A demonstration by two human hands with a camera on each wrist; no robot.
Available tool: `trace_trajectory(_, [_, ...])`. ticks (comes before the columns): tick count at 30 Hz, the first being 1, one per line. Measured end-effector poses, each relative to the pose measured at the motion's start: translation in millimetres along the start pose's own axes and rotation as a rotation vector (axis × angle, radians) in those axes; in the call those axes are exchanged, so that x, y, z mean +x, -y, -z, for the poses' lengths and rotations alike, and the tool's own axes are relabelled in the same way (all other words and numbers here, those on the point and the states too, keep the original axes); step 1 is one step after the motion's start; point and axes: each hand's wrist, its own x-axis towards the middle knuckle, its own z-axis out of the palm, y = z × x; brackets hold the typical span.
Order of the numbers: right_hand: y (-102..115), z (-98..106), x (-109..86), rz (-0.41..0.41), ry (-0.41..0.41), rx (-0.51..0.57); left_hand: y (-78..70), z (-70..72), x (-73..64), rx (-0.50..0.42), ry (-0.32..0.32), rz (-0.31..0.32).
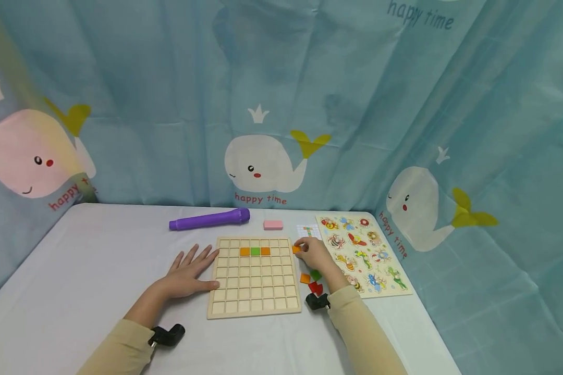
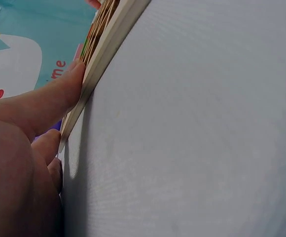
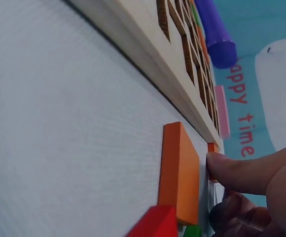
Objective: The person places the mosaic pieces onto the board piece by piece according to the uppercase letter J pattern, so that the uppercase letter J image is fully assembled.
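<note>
A wooden grid board lies on the table with an orange tile, a green tile and another orange tile in a row near its far edge. My left hand lies spread at the board's left side, thumb and fingertips touching that edge. With thumb and fingers, my right hand pinches an orange tile just beyond the board's right edge. Near its wrist lie a loose orange tile, green pieces and red pieces.
Right of the board lies an insect picture board, with a small pattern card beside it. A purple microphone-shaped stick and a pink block lie behind the grid board. A whale-print curtain hangs at the table's back.
</note>
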Motion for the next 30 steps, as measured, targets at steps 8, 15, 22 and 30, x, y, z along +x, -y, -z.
trace_trajectory(8, [4.6, 7.5, -5.7, -0.005, -0.022, 0.1, -1.5, 0.9, 0.8, 0.01, 0.001, -0.003])
trace_trajectory(15, [16.3, 9.7, -9.9, 0.072, -0.037, 0.1, -2.2, 0.1, 0.8, 0.005, -0.002, 0.0])
trace_trajectory(22, [31.7, 2.5, -11.1, 0.129, -0.032, 0.127, -3.8, 2.1, 1.1, 0.008, 0.002, 0.005])
trace_trajectory(30, [47.4, -7.9, -12.4, 0.159, -0.016, 0.214, -1.5, 0.5, 1.7, 0.017, 0.008, 0.012])
